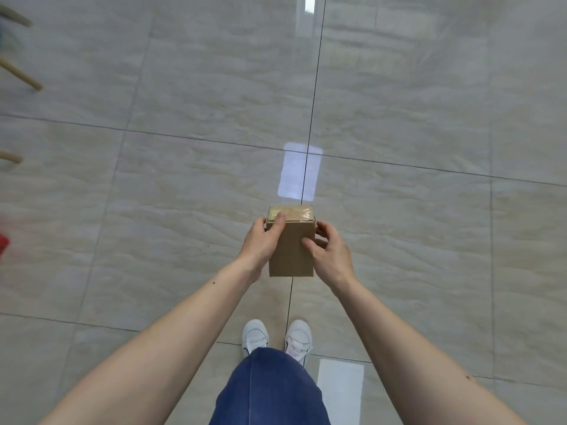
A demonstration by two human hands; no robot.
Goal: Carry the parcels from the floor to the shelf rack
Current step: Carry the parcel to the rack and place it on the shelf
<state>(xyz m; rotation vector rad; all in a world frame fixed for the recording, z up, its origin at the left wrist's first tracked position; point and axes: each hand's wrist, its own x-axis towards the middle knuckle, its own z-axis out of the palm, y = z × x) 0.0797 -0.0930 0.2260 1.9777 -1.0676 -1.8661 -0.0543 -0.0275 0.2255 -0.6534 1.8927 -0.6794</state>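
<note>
A small brown cardboard parcel (293,256), taped across its top, is held in front of me above the floor. My left hand (260,242) grips its left side, thumb laid over the taped top edge. My right hand (329,251) grips the right side, thumb pressed on the near face. No shelf rack is in view.
Glossy beige floor tiles (184,179) stretch all around, with bright light reflections. Wooden furniture legs (21,75) stand at the far left edge, and a blurred red object (3,243) sits lower left. My white shoes (277,335) and blue jeans are below the parcel.
</note>
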